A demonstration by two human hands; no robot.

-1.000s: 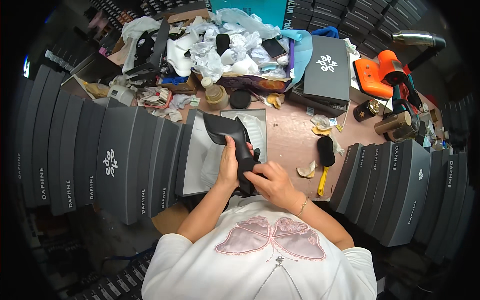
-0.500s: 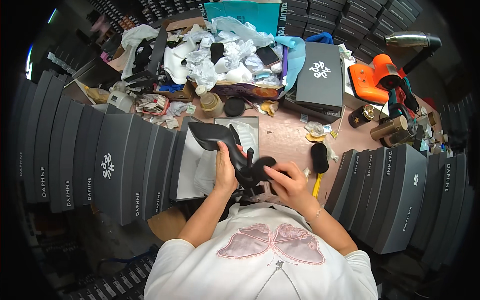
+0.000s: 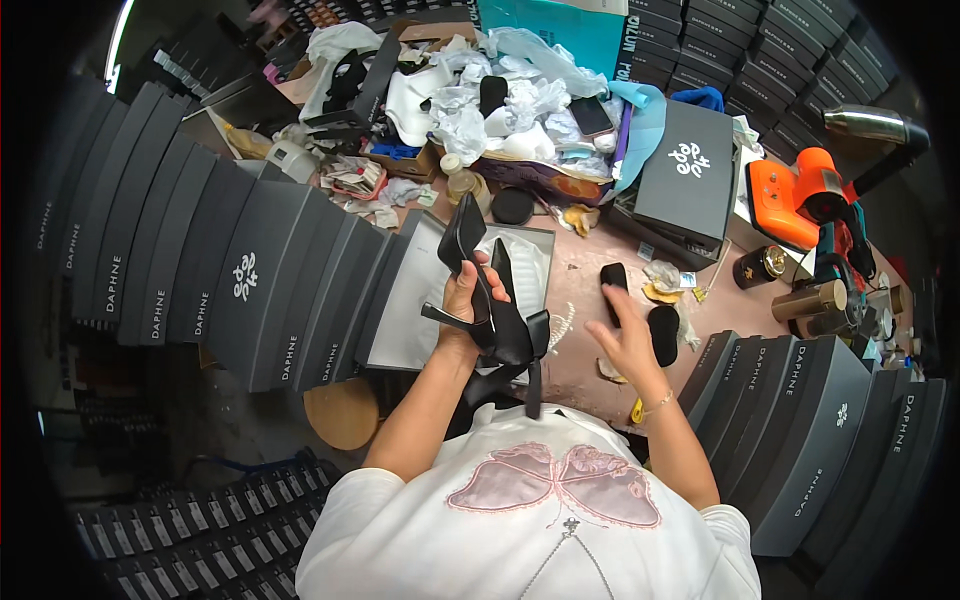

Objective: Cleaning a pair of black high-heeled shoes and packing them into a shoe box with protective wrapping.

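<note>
My left hand (image 3: 468, 300) grips two black high-heeled shoes (image 3: 490, 300) above one open grey box (image 3: 415, 300). My right hand (image 3: 625, 335) hovers spread, holding nothing, near two black pads (image 3: 640, 310) at three o'clock. One closed grey box (image 3: 690, 170) with a white emblem lies at one o'clock.

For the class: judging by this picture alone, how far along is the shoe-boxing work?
Done: stacks of closed dark boxes stand at both sides. In hand: the left hand grips black high-heeled shoes above an open box lined with white paper, while the right hand reaches toward a black brush. Left: the shoes are not yet in the box.
</note>
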